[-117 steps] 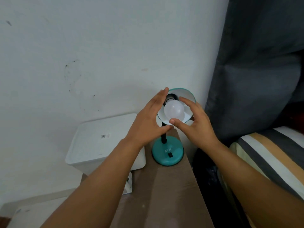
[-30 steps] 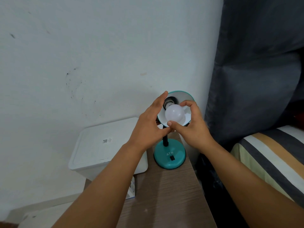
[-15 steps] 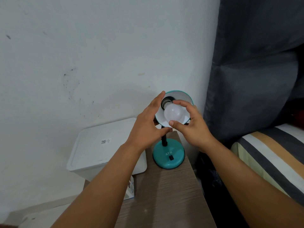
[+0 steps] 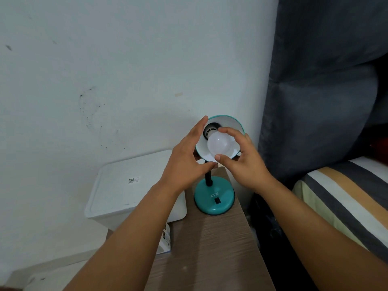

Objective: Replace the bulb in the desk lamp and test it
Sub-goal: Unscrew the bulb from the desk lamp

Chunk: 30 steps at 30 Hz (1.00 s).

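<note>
A teal desk lamp stands on a wooden tabletop, its round base (image 4: 213, 198) bearing a black switch. Its shade (image 4: 230, 122) tilts toward me, white inside. A frosted white bulb (image 4: 219, 144) sits in the dark socket (image 4: 211, 129) and is unlit. My right hand (image 4: 243, 158) grips the bulb with thumb below and fingers over its top. My left hand (image 4: 184, 158) cups the shade's left rim, fingers up along the edge and thumb under it.
A white lidded plastic box (image 4: 130, 185) sits left of the lamp, against the wall. A small carton (image 4: 167, 238) pokes out under my left forearm. A dark curtain (image 4: 325, 80) hangs to the right, above a striped bed (image 4: 346, 196). The wooden tabletop (image 4: 210, 248) is narrow.
My right hand's fingers have shifted round the bulb, from curled over the top to wrapping its right side. The left hand stays on the shade. The view drifted slightly.
</note>
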Each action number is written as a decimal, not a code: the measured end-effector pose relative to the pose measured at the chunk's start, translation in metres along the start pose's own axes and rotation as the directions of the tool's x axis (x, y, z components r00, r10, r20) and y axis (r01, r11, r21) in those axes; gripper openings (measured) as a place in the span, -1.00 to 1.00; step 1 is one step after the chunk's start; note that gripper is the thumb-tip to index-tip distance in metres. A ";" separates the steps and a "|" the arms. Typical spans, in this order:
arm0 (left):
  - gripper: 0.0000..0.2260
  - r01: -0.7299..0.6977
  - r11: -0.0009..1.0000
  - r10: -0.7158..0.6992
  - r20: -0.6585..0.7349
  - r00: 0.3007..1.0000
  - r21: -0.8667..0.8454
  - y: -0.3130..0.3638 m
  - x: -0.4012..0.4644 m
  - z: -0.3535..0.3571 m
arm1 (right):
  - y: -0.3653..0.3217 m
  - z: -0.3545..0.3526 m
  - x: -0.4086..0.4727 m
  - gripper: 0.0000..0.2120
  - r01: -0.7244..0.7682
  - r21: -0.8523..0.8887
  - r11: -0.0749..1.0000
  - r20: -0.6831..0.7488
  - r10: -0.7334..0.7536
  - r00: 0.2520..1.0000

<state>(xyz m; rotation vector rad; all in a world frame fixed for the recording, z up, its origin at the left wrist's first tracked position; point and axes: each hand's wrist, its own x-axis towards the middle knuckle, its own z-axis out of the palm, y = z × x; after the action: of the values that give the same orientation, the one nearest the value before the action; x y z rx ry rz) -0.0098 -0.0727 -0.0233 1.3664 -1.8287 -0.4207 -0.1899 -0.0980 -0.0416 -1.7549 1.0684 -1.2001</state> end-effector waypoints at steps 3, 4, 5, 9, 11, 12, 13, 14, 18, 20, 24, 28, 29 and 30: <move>-0.06 -0.003 1.000 0.003 0.001 1.000 0.000 0.002 0.000 0.000 | -0.003 -0.003 -0.002 -0.34 0.006 0.029 1.000 0.020 -0.007 1.000; -0.07 -0.004 1.000 0.004 0.002 1.000 0.001 0.003 0.000 0.000 | -0.003 -0.003 -0.002 -0.31 0.006 0.027 1.000 0.011 -0.006 1.000; -0.09 -0.002 1.000 0.002 0.002 1.000 -0.001 0.003 0.000 0.001 | -0.003 -0.002 -0.002 -0.28 -0.007 0.021 1.000 -0.005 0.007 1.000; -0.09 0.010 1.000 -0.010 0.003 1.000 0.003 0.004 0.001 0.003 | -0.002 0.001 -0.001 -0.35 -0.065 -0.071 0.995 -0.077 0.060 0.995; -0.08 0.007 1.000 -0.007 0.003 1.000 0.007 0.004 0.000 0.002 | 0.000 0.001 -0.001 -0.41 -0.030 -0.051 0.998 -0.062 0.027 0.998; -0.07 0.009 1.000 -0.009 0.005 1.000 0.002 0.004 0.000 0.001 | 0.000 0.001 -0.001 -0.43 -0.014 -0.022 1.000 -0.042 0.014 0.999; -0.07 0.013 1.000 -0.013 0.009 1.000 -0.004 0.003 0.000 0.000 | 0.001 0.001 -0.001 -0.43 -0.009 0.010 1.000 -0.023 0.009 1.000; -0.06 0.015 1.000 -0.015 0.011 1.000 -0.009 0.003 0.000 0.000 | 0.001 0.000 -0.002 -0.41 -0.011 0.039 0.999 -0.010 0.011 1.000; -0.10 0.007 1.000 -0.006 0.002 1.000 -0.017 0.002 -0.001 0.001 | 0.000 0.000 -0.005 -0.25 -0.006 0.067 0.998 0.007 0.006 1.000; -0.11 0.014 1.000 -0.014 0.004 1.000 -0.022 0.003 0.000 0.001 | -0.001 0.001 -0.003 -0.24 -0.034 0.031 0.999 -0.037 0.035 0.999; -0.09 0.008 1.000 -0.008 -0.001 1.000 -0.004 0.003 0.001 0.001 | 0.000 0.004 0.000 -0.38 -0.055 -0.067 0.996 -0.088 0.049 0.995; -0.08 0.011 1.000 -0.011 -0.002 1.000 -0.016 0.001 0.000 0.000 | 0.002 0.004 -0.001 -0.35 0.000 0.012 1.000 -0.027 0.000 1.000; -0.09 0.011 1.000 -0.011 -0.004 1.000 -0.020 0.001 0.000 0.000 | 0.002 0.004 -0.001 -0.32 0.002 0.013 1.000 -0.025 -0.002 1.000; -0.09 0.013 1.000 -0.013 -0.006 1.000 -0.024 0.002 -0.001 0.000 | 0.002 0.004 -0.002 -0.29 -0.008 0.018 1.000 -0.023 0.008 1.000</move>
<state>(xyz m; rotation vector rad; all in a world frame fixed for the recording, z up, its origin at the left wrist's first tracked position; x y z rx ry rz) -0.0110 -0.0714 -0.0225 1.3621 -1.8057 -0.4437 -0.1870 -0.0962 -0.0449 -1.7255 1.0741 -1.2245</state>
